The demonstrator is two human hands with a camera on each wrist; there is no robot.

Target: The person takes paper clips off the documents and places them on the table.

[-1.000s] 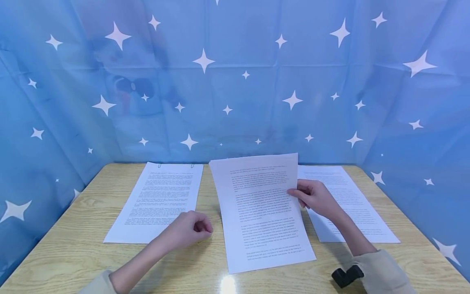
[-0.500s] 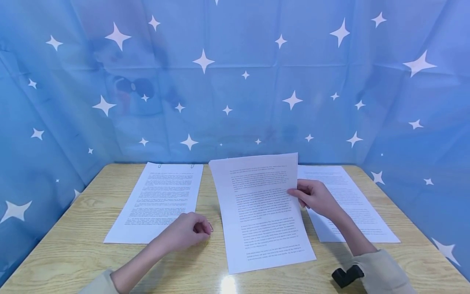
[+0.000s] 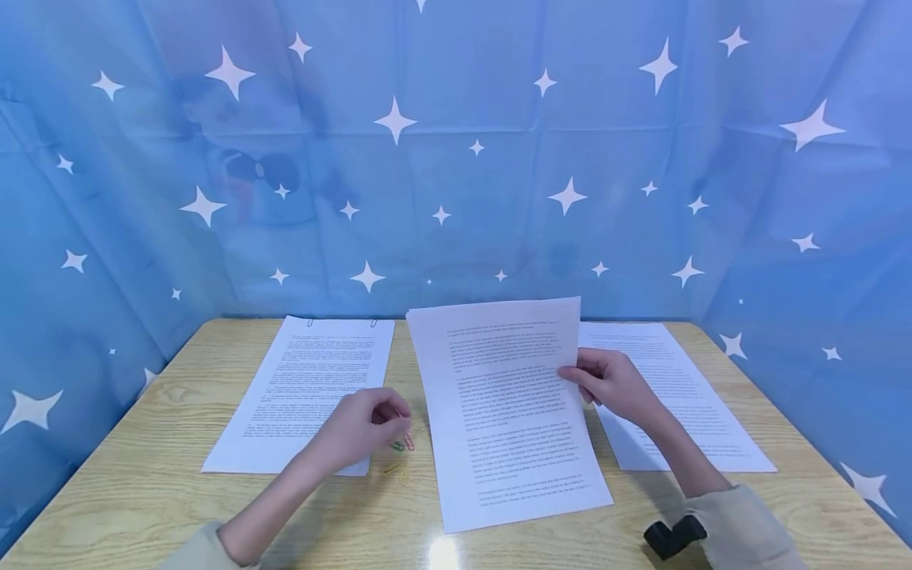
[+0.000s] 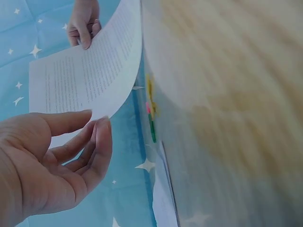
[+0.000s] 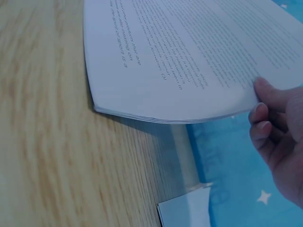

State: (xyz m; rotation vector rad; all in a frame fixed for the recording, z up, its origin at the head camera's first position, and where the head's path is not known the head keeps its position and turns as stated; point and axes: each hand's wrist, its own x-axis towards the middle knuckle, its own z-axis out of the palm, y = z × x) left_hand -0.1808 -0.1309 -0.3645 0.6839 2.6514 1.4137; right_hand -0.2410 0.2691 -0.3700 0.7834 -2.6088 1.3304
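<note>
The right hand (image 3: 611, 385) is pinching the thin, floppy sheaf of pages (image 3: 509, 412) at its right edge, its far end lifting and sagging, while the left hand (image 3: 359, 431) is hovering loosely curled, holding nothing, over paper clips (image 3: 401, 446) beside it.

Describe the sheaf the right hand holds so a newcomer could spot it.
On the wooden table, three sets of printed pages lie side by side. The middle sheaf is gripped at its edge by the right hand; unlike its flat neighbours, its far end is lifted.
</note>
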